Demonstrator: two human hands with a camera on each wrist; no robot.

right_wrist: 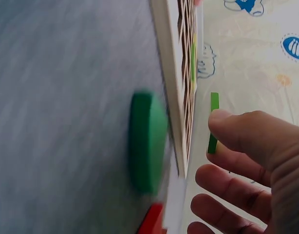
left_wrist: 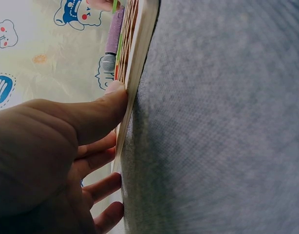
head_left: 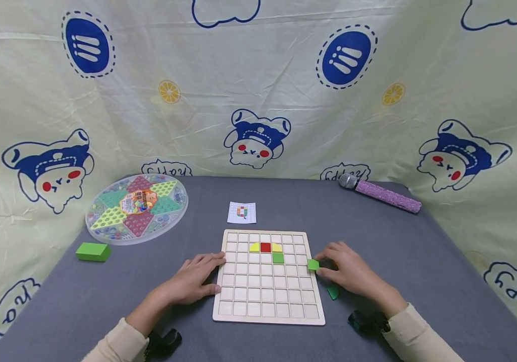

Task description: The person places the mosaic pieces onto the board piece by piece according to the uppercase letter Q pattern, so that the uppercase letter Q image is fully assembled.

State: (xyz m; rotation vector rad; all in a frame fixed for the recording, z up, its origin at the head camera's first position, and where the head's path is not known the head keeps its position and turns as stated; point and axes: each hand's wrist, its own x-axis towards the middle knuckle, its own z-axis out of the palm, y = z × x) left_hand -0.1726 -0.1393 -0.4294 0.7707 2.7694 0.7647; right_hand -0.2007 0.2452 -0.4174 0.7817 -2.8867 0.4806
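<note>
A light wooden board with a square grid [head_left: 265,296] lies on the table. In its upper rows sit a red square tile [head_left: 265,247], two yellow tiles, the left yellow tile [head_left: 254,247] beside the red one, and a green square tile [head_left: 278,258]. My left hand [head_left: 192,279] rests against the board's left edge, thumb touching the rim in the left wrist view. Above the board's right edge, my right hand [head_left: 350,269] pinches a thin bright green square tile [right_wrist: 214,103] between thumb and finger. Below that hand lies a dark green curved piece [head_left: 332,292], partly hidden.
A red piece [right_wrist: 152,220] lies near the dark green one in the right wrist view. Behind the board is a small pattern card [head_left: 242,212]. A round game board [head_left: 137,208] and a green block [head_left: 93,252] stand left; a purple microphone [head_left: 387,196] lies back right.
</note>
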